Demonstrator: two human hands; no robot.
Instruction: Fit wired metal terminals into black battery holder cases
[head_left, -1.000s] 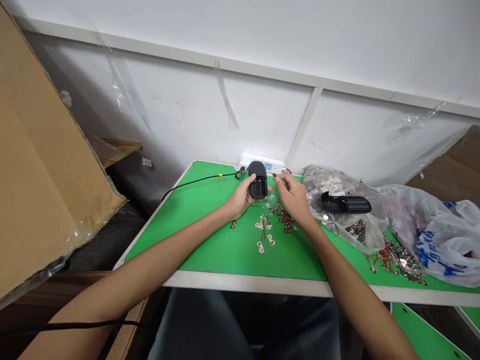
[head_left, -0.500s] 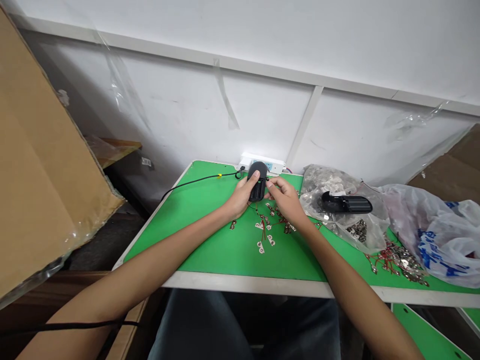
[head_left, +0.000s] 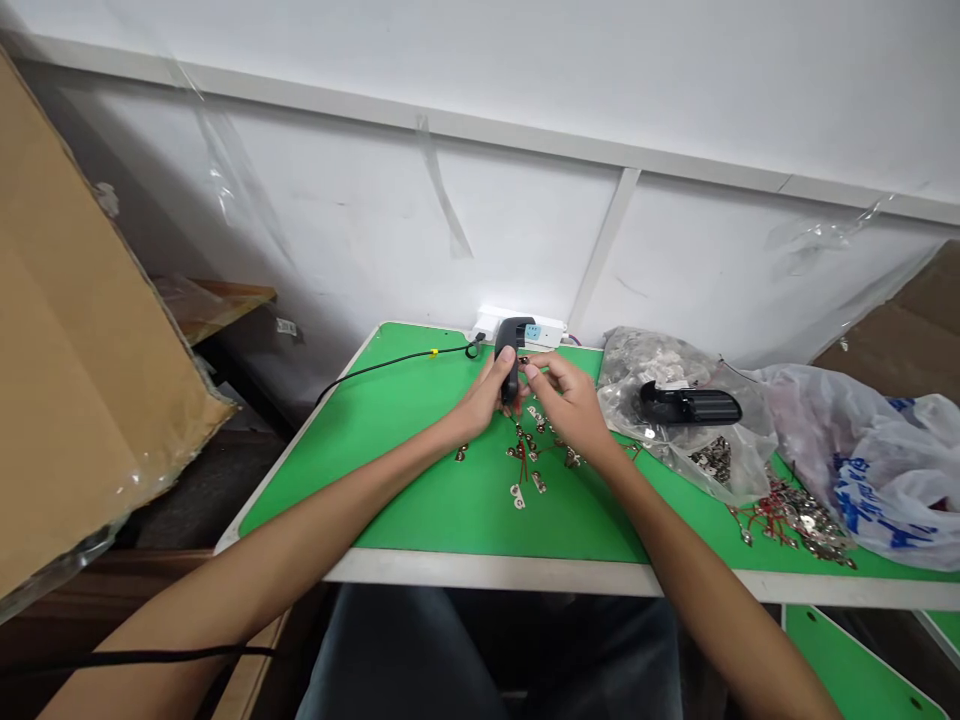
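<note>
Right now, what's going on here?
A person is gripping a black plastic case in the left hand, while the right hand pinches something small close to it. Wired metal tabs lie on the green mat below, and another black case rests on a clear bag of metal parts.

No wording can be read with certainty. Blue printing is seen on the white plastic bag (head_left: 892,490), but its creased characters cannot be made out. A small white label (head_left: 286,326) is seen beside the wooden shelf (head_left: 225,298), too small to be read. No legible marking is shown on the power strip (head_left: 546,335) or the black battery holder (head_left: 510,350).
</note>
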